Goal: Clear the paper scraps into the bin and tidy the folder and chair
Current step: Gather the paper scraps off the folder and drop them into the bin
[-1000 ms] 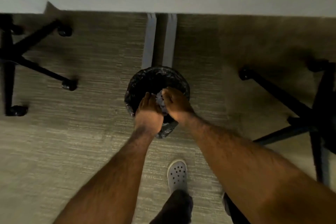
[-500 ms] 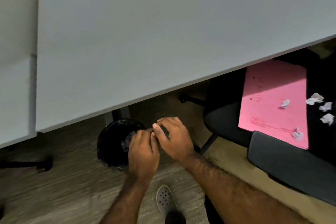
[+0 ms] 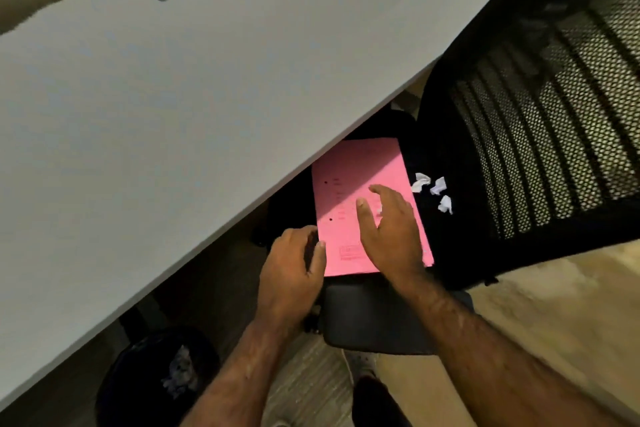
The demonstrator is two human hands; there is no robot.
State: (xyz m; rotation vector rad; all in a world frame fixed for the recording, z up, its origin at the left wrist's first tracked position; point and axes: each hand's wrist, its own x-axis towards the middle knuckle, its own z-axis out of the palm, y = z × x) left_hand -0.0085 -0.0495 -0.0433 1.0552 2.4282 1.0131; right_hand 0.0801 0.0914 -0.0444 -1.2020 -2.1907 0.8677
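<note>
Three white paper scraps (image 3: 433,191) are lying in a loose cluster on the black chair seat (image 3: 460,236), just beside the right long edge of the pink folder (image 3: 349,204), which is resting flat on the same seat with its long axis running away from the person, its far end tucked under the worktop (image 3: 194,87). The right hand (image 3: 389,229) is hovering over the folder with its fingers (image 3: 379,191) spread wide and holding nothing; the scraps are lying to its right and slightly ahead, so this hand looks the nearer one for gathering them. A small pale fleck under its palm may be another scrap, though that is hard to tell. The left hand (image 3: 294,270) is curling loosely at the folder's near left corner, thumb touching its edge, gripping nothing visible. The armrest (image 3: 374,319) is sitting below both wrists, and the bin (image 3: 138,374), already holding crumpled paper, is standing on the floor to the lower left, well apart from the scraps.
</note>
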